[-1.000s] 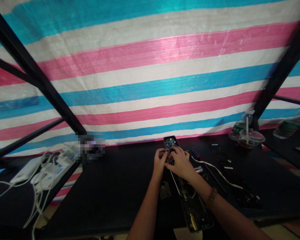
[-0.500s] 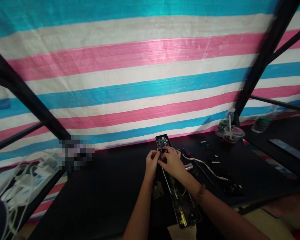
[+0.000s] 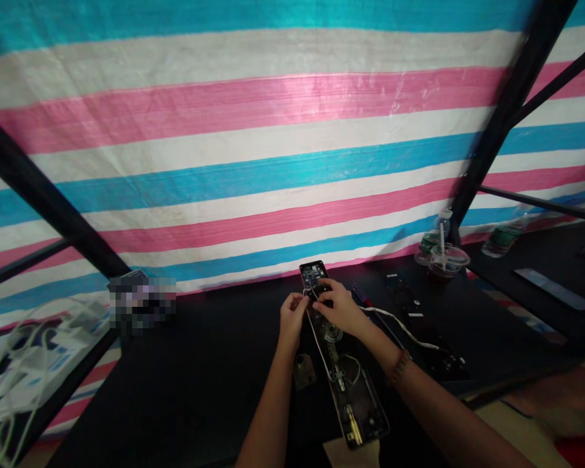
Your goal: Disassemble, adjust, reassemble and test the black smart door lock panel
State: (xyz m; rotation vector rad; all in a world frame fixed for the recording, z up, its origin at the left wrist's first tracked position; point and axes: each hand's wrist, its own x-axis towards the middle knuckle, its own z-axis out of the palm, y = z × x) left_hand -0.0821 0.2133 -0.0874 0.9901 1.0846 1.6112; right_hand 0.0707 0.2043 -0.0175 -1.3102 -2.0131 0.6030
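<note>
A long, narrow device housing (image 3: 363,390), probably an electronic lock panel, lies open-side up on the black table. A circuit board (image 3: 314,270) shows at its far end and a gold-coloured metal part (image 3: 353,424) at its near end. My left hand (image 3: 291,317) is at the housing's left edge, thumb and finger pinched on a thin white wire (image 3: 306,292). From the right, my right hand (image 3: 338,308) reaches over the housing, fingers curled close to the left fingertips; what they grip is too small to make out. A loop of white wire (image 3: 357,369) lies in the lower housing.
A small metal plate (image 3: 303,371) lies left of the housing. To the right are a screwdriver (image 3: 363,296), a white cable (image 3: 403,327) and a dark panel (image 3: 403,296). Behind stand a plastic cup (image 3: 449,261) and bottles. White chargers and cables (image 3: 34,370) sit far left.
The white wire that ran along the housing's left side now loops to the right within it. Both hands stay near the far end, having shifted slightly. The view has moved a little.
</note>
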